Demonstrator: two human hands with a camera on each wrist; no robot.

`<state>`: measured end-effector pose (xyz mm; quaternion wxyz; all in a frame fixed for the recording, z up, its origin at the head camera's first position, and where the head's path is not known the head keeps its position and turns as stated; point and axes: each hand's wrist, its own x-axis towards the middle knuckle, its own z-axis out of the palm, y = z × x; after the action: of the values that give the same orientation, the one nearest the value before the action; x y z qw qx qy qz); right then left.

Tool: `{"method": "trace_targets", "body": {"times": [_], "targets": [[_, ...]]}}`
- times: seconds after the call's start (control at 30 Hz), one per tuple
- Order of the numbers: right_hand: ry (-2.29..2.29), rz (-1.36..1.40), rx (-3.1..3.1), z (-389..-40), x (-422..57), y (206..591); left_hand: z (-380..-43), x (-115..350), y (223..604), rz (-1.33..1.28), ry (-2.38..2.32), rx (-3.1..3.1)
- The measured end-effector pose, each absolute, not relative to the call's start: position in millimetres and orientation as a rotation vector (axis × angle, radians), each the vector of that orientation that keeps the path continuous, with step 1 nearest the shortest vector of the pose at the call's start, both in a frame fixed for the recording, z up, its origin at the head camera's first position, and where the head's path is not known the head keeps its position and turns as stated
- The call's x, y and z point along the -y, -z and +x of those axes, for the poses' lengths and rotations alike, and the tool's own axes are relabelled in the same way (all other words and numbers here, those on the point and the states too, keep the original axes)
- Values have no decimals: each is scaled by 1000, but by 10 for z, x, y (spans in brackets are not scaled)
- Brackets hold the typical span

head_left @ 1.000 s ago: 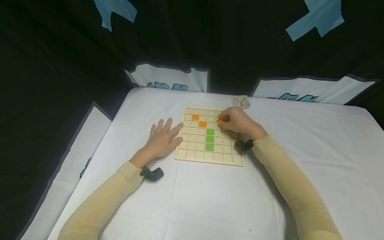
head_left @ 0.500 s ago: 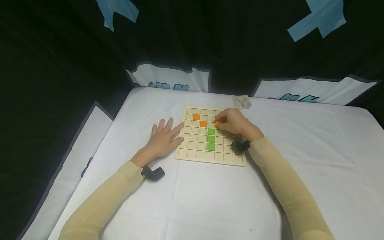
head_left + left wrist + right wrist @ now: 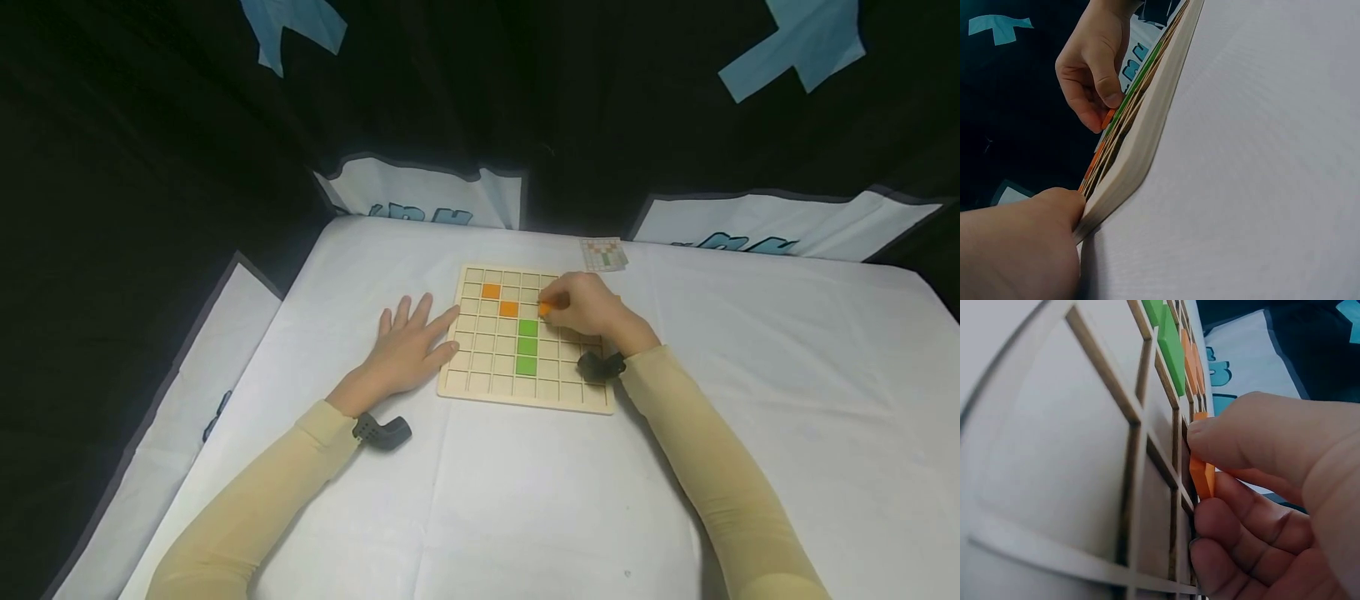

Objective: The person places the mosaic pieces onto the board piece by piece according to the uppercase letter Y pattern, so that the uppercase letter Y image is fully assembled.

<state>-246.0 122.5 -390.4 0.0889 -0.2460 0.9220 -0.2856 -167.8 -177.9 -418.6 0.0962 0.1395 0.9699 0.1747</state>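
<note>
A pale wooden grid board (image 3: 480, 385) lies on the white table, its square cells divided by thin ridges. My right hand (image 3: 592, 307) pinches an orange square tile (image 3: 1202, 469) between thumb and fingers, right at a cell to the upper right of the green column. Three green tiles (image 3: 527, 347) sit in a vertical line near the board's middle. Two orange tiles (image 3: 508, 309) step diagonally up and left from them. My left hand (image 3: 403, 354) lies with fingers spread, its thumb and index finger touching the board's left edge. My right hand covers part of the board's right side.
Behind the board lies a small printed card (image 3: 603, 255) with a coloured grid pattern. Black curtains with blue tape (image 3: 795, 42) stand around the far and left sides of the table. A dark camera mount sits on each wrist.
The right hand has shifted slightly left and down with the orange tile, closer to the green column, then held nearly still. The left hand stays in place on the board's edge.
</note>
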Motion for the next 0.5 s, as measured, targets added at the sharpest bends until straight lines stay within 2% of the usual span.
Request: {"method": "trace_targets", "body": {"times": [0.5], "targets": [[883,-699,-2747,-2452,-1227,3957,-1679,1784,4193,420,-521,-2876]]}}
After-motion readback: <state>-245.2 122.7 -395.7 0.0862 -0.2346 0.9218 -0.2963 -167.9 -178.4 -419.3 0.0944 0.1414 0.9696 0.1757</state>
